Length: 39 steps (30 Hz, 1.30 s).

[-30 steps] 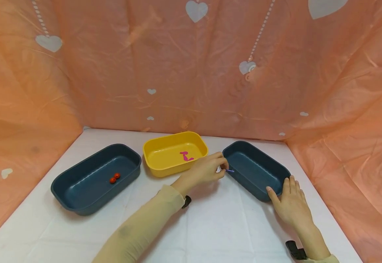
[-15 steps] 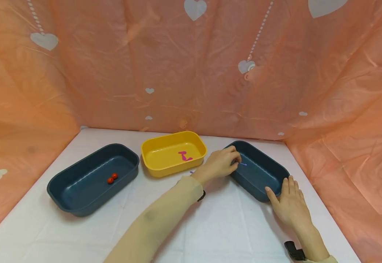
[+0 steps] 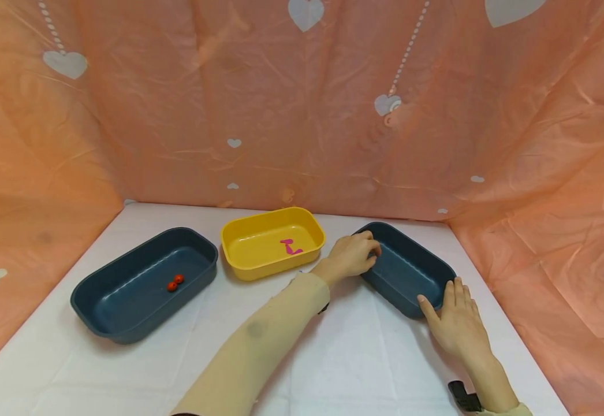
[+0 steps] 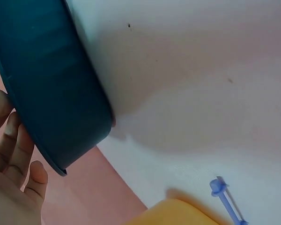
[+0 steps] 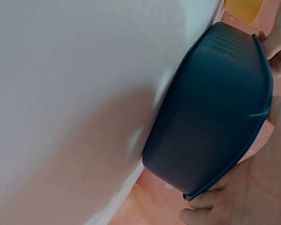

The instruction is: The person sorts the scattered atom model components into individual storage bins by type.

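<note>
My left hand [image 3: 355,254] reaches over the near left rim of the right dark blue tray [image 3: 411,263], fingers bent down at its inner side. In the left wrist view its fingers [image 4: 4,145] lie by the rim; whether anything is between them is hidden. My right hand [image 3: 460,320] rests on the near right corner of the same tray, fingers extended and thumb apart. On the table by the yellow tray [image 3: 260,271] lies a small purple-blue plastic peg [image 4: 228,201] with flared ends. Small pink pieces [image 3: 289,247] lie inside the yellow tray.
Another dark blue tray [image 3: 120,332] stands at the left, with two small red balls [image 3: 175,282] in it. All three trays stand on a white-covered table [image 3: 333,364]. An orange curtain with hearts [image 3: 177,115] hangs behind and at both sides.
My left hand has moved right and away from me to the right tray's rim. The thin purple piece that stuck out from its fingers is out of sight now. The right hand stays put.
</note>
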{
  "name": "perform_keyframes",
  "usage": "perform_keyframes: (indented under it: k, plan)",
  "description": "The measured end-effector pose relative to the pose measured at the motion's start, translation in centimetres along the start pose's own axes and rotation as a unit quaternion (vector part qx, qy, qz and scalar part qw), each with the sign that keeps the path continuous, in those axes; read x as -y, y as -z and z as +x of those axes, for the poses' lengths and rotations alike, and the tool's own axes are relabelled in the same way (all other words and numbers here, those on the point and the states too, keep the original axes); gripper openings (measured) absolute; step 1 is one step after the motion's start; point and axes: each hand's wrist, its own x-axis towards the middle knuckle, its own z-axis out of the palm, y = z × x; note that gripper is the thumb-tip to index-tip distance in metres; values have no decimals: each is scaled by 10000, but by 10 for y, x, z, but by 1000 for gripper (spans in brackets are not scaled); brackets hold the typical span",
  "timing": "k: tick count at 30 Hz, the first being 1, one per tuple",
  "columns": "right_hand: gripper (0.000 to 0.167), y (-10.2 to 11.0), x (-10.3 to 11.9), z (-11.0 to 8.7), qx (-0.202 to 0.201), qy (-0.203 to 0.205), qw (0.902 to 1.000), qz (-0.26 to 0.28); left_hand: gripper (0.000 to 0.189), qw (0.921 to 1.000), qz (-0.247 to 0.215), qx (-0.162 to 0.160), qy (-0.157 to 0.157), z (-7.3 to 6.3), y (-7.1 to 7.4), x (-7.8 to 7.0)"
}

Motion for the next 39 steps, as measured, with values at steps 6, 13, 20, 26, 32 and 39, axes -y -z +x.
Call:
perform_keyframes:
  k: [6,13,20,26,32,39]
  plan:
    - [99,1,2,-1,27,-16,10000,-13,21,9999,4,-92,-44,-4,1,5]
    - [99,1,2,-2,45,-39,10000,15,21,9996,-116,-242,-42,-13,8,8]
    - [99,1,1,-2,39,-59,10000,-8,21,9972,-444,-536,-268,-29,16,12]
    - [100,1,1,-2,102,-78,9999,-15,18,9921,-637,-941,-524,-43,19,19]
    - [99,2,2,-2,81,-65,9999,-57,16,9879,-637,-1274,-614,-62,22,28]
    - [99,3,3,-2,98,-46,9999,-29,16,9833,-662,-1515,-767,-82,20,46]
